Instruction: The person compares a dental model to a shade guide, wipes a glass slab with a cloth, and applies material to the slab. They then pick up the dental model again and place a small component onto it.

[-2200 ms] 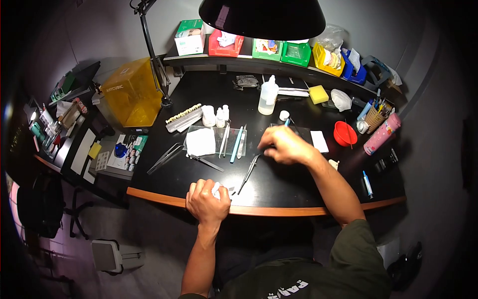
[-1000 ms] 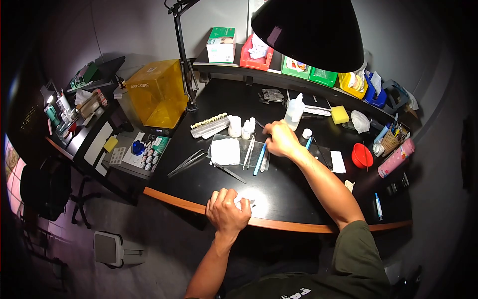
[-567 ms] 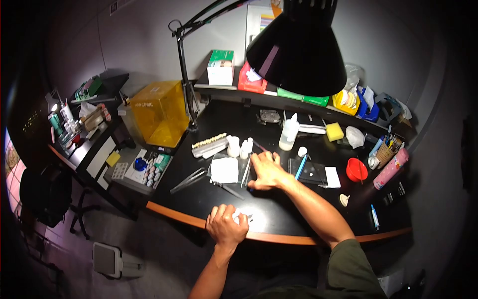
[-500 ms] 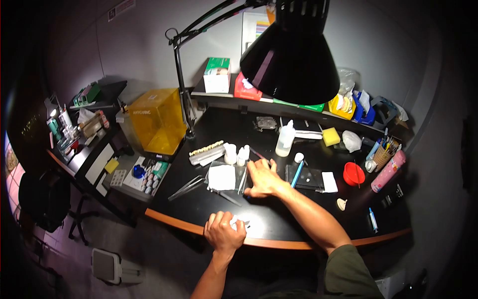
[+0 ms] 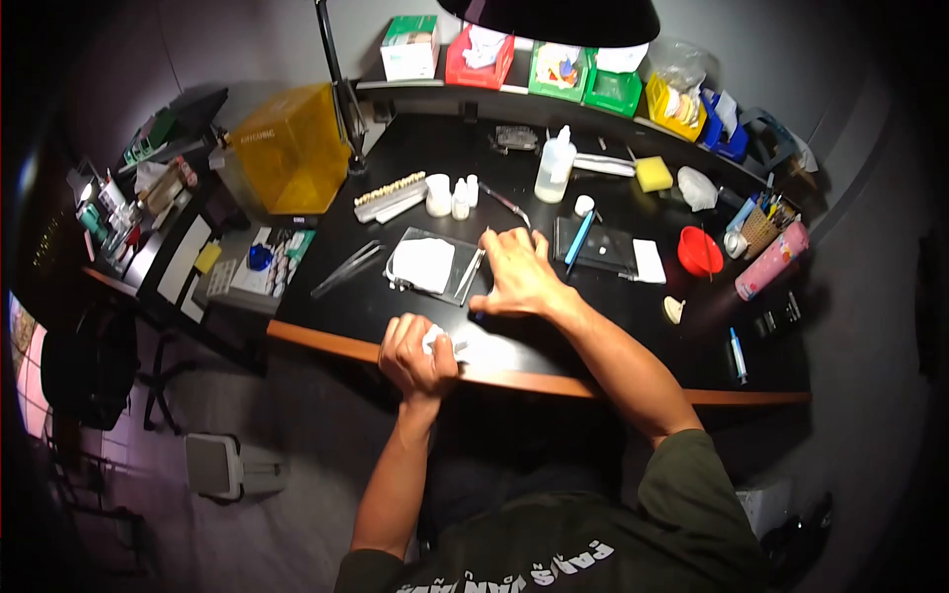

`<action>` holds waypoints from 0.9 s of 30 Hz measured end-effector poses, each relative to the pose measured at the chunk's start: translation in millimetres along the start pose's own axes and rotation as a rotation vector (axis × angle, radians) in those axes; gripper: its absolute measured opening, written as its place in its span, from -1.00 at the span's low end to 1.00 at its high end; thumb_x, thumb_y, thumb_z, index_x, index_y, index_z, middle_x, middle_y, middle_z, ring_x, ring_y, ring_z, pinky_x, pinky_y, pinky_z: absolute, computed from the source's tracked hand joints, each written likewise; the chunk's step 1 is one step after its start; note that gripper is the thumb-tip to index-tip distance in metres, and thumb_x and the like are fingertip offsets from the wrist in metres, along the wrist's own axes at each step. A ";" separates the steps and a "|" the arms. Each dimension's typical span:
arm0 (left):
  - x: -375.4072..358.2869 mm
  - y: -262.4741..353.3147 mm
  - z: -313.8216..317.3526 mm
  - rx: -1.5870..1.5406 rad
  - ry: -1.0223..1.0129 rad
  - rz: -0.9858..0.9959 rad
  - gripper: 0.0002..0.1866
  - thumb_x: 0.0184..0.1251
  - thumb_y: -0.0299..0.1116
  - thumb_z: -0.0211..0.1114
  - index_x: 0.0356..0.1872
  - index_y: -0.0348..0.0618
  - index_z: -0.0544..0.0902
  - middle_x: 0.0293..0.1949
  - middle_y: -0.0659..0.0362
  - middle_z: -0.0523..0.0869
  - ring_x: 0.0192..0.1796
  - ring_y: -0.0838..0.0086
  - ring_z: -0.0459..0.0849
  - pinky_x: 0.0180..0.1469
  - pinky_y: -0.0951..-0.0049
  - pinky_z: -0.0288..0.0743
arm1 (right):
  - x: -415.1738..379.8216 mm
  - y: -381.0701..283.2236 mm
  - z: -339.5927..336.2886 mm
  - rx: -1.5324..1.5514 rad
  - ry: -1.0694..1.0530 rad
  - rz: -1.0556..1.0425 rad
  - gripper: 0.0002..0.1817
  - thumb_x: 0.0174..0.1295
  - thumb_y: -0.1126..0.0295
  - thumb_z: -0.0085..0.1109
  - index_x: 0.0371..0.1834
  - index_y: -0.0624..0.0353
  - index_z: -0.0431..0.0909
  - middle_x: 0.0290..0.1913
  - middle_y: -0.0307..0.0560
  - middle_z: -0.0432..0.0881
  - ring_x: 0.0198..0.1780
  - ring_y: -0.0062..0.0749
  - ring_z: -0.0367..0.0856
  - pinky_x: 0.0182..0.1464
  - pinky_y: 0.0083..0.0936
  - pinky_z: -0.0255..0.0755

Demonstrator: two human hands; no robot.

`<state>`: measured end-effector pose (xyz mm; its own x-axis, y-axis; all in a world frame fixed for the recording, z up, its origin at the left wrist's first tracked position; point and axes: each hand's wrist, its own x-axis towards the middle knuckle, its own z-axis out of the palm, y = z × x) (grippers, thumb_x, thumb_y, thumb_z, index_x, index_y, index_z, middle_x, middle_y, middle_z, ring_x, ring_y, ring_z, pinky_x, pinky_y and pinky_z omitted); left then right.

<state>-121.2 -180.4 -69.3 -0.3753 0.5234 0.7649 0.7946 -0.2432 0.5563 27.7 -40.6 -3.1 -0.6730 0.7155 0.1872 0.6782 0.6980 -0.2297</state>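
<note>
My left hand point(image 5: 415, 358) is closed in a fist at the desk's front edge. A crumpled white tissue point(image 5: 432, 339) pokes out between its thumb and fingers. Palm down over the desk, my right hand point(image 5: 521, 277) has its thumb and fingers apart. Close by its thumb, a bit of something blue shows, mostly hidden by the hand. Just left of the right hand lies a slim metal instrument point(image 5: 471, 276), on a dark glossy plate that also bears a white pad point(image 5: 423, 265). Tweezers point(image 5: 346, 269) rest farther left. Beyond the fingers lies a thin dark-handled tool point(image 5: 507, 204).
Small white bottles point(image 5: 461, 200) and a clear squeeze bottle point(image 5: 556, 168) stand behind the hands. To the right are a blue pen-like tool point(image 5: 580, 240), a red bowl point(image 5: 700, 253), a pink cylinder point(image 5: 773, 261) and a syringe point(image 5: 737, 356). A lamp point(image 5: 563, 18) hangs overhead.
The view has tilted down, so the desk sits higher and more of my shirt shows. Both hands keep nearly the same place over the desk, the left still closed round the tissue.
</note>
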 end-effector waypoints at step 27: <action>9.9 -2.3 -13.6 -0.500 0.049 -0.438 -0.87 0.39 -0.47 0.04 -0.34 -0.25 0.53 -0.46 0.29 0.54 -0.45 0.67 0.40 -0.39 0.56 0.28 | -118.5 27.9 -22.2 0.050 0.111 0.021 -0.13 -0.17 0.00 0.46 0.24 0.25 0.48 0.13 0.11 0.56 0.29 0.04 0.41 0.33 0.06 0.16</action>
<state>-133.3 -185.8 -58.6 -0.6439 0.6248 0.4416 0.2513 -0.3725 0.8934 132.9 -105.4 -10.5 -0.6200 0.7308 0.2856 0.6747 0.6823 -0.2814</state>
